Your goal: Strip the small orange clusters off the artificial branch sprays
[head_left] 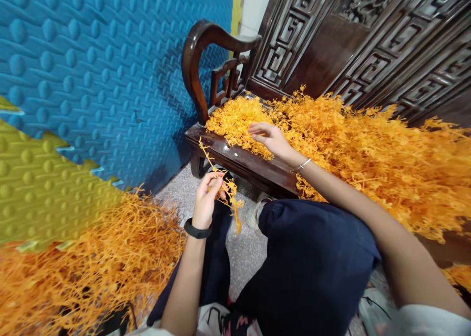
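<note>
My left hand [206, 198], with a black band at the wrist, is closed around an orange plastic plant sprig [232, 198]. The sprig hangs over the gap between my knees, its thin bare stem pointing up and its small tips drooping to the right. Over the bench seat, my right hand [270, 139] is held with its fingers stretched out and slightly apart. Just beneath and beside it lies a heap of loose yellow-orange plant tips [239, 117]; whether the fingers touch them I cannot tell. Nothing shows in the right hand.
A dark carved wooden bench [246, 162] with a curved armrest [193, 56] stands ahead. Bushy orange sprigs [386, 164] cover its right side. Stripped orange stems [121, 247] pile up at lower left, against blue [91, 81] and yellow foam mats [47, 179].
</note>
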